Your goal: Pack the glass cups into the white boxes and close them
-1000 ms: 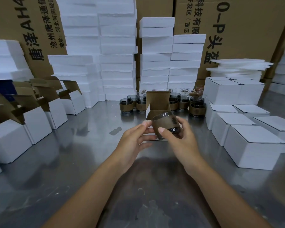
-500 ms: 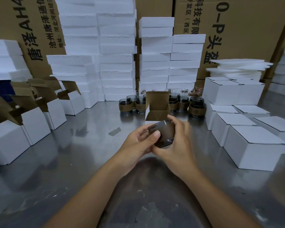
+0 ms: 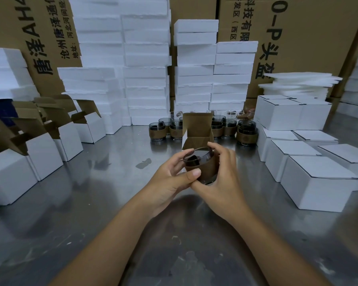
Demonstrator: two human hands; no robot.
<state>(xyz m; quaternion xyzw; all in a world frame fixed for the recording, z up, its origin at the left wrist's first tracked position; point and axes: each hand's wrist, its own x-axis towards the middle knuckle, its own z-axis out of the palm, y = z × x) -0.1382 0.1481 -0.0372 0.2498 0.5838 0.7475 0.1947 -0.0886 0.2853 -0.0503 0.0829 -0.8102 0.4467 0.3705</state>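
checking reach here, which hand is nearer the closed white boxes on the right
Right. The right hand grips the glass cup on the side facing the closed white boxes; the left hand holds the cup's far side, farther from them.

Our open box point(image 3: 197, 129), the cup point(image 3: 202, 164) in our left hand point(image 3: 170, 182) and right hand point(image 3: 221, 182) just before it, more cups point(image 3: 157, 132) close behind it, other open boxes point(image 3: 43, 149) to its left, closed boxes point(image 3: 316, 182) to its right, foam stacks point(image 3: 147, 75) farther behind.
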